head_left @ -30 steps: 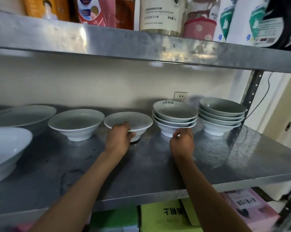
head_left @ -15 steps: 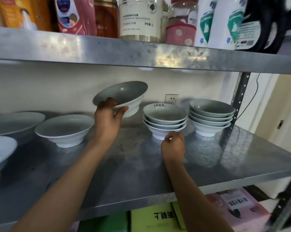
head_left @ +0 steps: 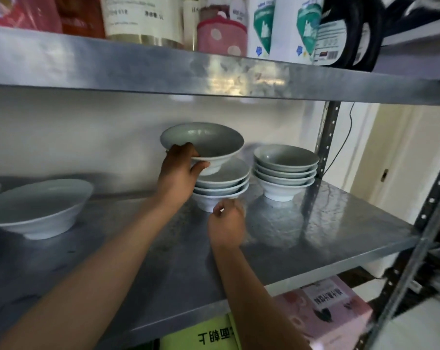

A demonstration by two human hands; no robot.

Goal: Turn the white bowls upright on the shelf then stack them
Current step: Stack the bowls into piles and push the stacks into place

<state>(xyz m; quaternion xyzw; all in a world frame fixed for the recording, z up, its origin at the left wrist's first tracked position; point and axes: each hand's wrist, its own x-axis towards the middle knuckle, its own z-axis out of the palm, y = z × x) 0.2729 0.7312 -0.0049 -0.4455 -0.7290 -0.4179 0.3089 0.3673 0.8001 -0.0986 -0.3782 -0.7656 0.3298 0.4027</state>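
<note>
My left hand pinches the rim of one upright white bowl, thumb inside, held just above the middle stack at frame centre. My right hand sits loosely curled at that stack's foot, gripping nothing. A finished stack stands just right of it on the shelf. Judged progress: well advanced. Remaining: seat this bowl, then add the loose bowl at left.

Upper-shelf bottles — tops cut off, blurred
</note>
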